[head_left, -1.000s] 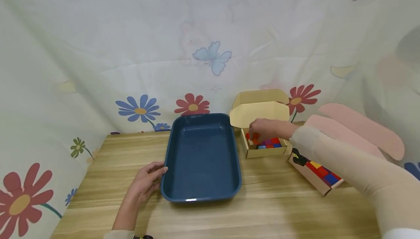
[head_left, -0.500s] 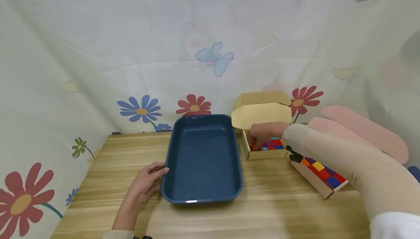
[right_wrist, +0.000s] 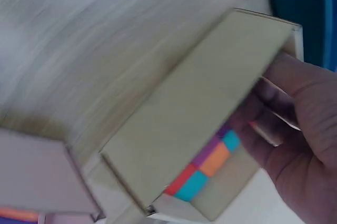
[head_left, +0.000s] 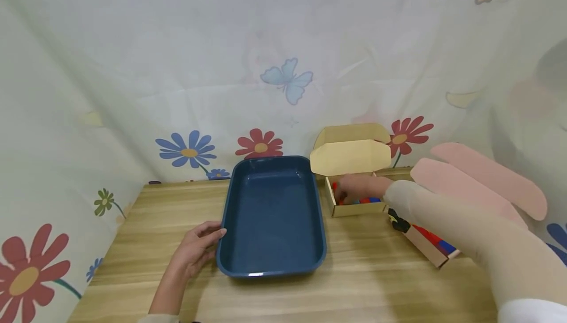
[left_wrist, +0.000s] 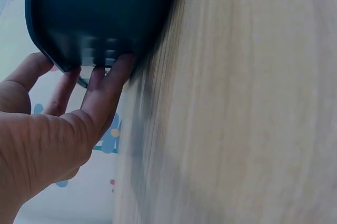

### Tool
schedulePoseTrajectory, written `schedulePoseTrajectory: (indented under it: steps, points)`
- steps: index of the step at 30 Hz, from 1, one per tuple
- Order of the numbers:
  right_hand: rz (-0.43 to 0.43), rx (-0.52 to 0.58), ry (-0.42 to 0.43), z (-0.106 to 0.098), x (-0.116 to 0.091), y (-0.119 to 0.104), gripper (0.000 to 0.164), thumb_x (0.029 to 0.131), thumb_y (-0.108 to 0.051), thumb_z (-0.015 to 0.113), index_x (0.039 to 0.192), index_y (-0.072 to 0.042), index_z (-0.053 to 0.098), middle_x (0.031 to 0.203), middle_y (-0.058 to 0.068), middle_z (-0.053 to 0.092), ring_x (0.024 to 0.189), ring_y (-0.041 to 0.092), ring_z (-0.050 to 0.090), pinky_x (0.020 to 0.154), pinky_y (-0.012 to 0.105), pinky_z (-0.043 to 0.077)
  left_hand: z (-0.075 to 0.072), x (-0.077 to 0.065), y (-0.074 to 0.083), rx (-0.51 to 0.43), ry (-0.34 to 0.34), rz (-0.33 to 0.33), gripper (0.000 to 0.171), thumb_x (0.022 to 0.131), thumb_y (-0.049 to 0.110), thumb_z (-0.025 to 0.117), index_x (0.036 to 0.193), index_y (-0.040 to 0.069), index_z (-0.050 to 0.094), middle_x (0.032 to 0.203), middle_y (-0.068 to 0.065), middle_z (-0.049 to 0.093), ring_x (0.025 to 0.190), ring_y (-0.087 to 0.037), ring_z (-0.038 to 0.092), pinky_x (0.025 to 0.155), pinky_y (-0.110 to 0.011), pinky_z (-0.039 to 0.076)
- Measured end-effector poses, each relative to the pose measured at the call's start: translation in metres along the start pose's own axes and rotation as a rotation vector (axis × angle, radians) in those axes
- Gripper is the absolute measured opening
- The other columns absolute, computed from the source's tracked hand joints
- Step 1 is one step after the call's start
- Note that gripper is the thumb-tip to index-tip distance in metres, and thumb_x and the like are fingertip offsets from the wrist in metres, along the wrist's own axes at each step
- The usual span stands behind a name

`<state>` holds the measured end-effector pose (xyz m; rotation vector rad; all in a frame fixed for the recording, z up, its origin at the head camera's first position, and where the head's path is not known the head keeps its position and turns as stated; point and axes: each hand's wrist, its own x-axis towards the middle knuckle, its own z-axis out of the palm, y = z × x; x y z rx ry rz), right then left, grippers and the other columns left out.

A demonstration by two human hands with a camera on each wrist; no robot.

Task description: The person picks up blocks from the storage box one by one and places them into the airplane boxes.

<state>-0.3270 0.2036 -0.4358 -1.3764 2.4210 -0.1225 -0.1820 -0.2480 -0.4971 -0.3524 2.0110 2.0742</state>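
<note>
My left hand [head_left: 199, 248] is at the left side of a dark blue rectangular tray [head_left: 225, 205]. Its thumb tip overlaps the rim, while in the left wrist view the extended fingers [left_wrist: 105, 95] touch the tray's outer wall. Farther right, my right hand [head_left: 359, 188] reaches into a small open tan cardboard box [head_left: 359, 209]. In the right wrist view the fingers are bent down behind the box wall, over coloured square blocks [right_wrist: 215, 160] in red, orange, purple and turquoise. The fingertips are hidden, and I cannot tell whether they grip a block.
A pink cardboard box [head_left: 425, 246] with coloured blocks stands angled at the right, its lid [head_left: 469, 185] raised, with a black-and-yellow item [head_left: 398, 220] at its corner. The tan lid [head_left: 352, 157] stands up against the flowered cloth [head_left: 283, 27]. Everything stands on a wood-grain table [head_left: 177, 205].
Inside the tan box, my right hand has shifted slightly and covers the blocks differently. The right forearm now hides more of the pink box's blocks. My left hand has stayed at the tray.
</note>
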Motion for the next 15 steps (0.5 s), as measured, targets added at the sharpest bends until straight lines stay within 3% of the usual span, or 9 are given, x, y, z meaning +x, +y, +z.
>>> schedulePoseTrajectory:
  steps: [4, 8, 10, 13, 15]
  points:
    - [0.056, 0.008, 0.097, -0.006, -0.015, -0.014, 0.019, 0.1, -0.013, 0.066, 0.114, -0.005, 0.076, 0.103, 0.005, 0.075, 0.091, 0.017, 0.069, 0.083, 0.035, 0.058, 0.002, -0.002, 0.001, 0.036, -0.003, 0.021, 0.047, 0.098, 0.013, 0.07, 0.138, -0.004, 0.053, 0.124, -0.01, 0.061, 0.105, -0.017, 0.063, 0.086, -0.037, 0.059]
    - [0.098, -0.055, 0.297, -0.007, -0.036, -0.038, 0.032, 0.101, -0.017, 0.065, 0.125, 0.003, 0.068, 0.119, 0.018, 0.069, 0.108, 0.033, 0.067, 0.093, 0.047, 0.055, 0.004, -0.014, 0.006, 0.147, -0.014, 0.072, 0.045, 0.106, 0.019, 0.057, 0.142, -0.007, 0.048, 0.135, -0.021, 0.058, 0.117, -0.025, 0.062, 0.094, -0.039, 0.056]
    - [0.133, -0.063, 0.387, -0.002, -0.048, -0.05, 0.041, 0.1, -0.02, 0.065, 0.133, 0.005, 0.062, 0.131, 0.023, 0.063, 0.12, 0.04, 0.06, 0.101, 0.053, 0.05, 0.008, -0.022, 0.012, 0.339, 0.003, 0.17, 0.045, 0.11, 0.023, 0.049, 0.144, -0.006, 0.048, 0.14, -0.025, 0.054, 0.123, -0.033, 0.059, 0.098, -0.044, 0.053]
    - [0.189, -0.048, 0.472, 0.008, -0.064, -0.066, 0.055, 0.102, -0.026, 0.062, 0.146, 0.004, 0.05, 0.146, 0.025, 0.051, 0.136, 0.046, 0.045, 0.11, 0.059, 0.039, 0.018, -0.032, 0.025, 0.74, 0.028, 0.379, 0.05, 0.112, 0.028, 0.041, 0.148, -0.007, 0.043, 0.15, -0.029, 0.044, 0.136, -0.044, 0.046, 0.109, -0.056, 0.042]
    - [0.238, -0.05, 0.486, 0.016, -0.073, -0.075, 0.063, 0.103, -0.034, 0.059, 0.153, -0.001, 0.041, 0.155, 0.022, 0.043, 0.144, 0.046, 0.034, 0.115, 0.062, 0.031, 0.031, -0.037, 0.036, 1.009, 0.06, 0.514, 0.056, 0.111, 0.035, 0.042, 0.153, -0.002, 0.039, 0.158, -0.025, 0.036, 0.143, -0.046, 0.035, 0.114, -0.062, 0.033]
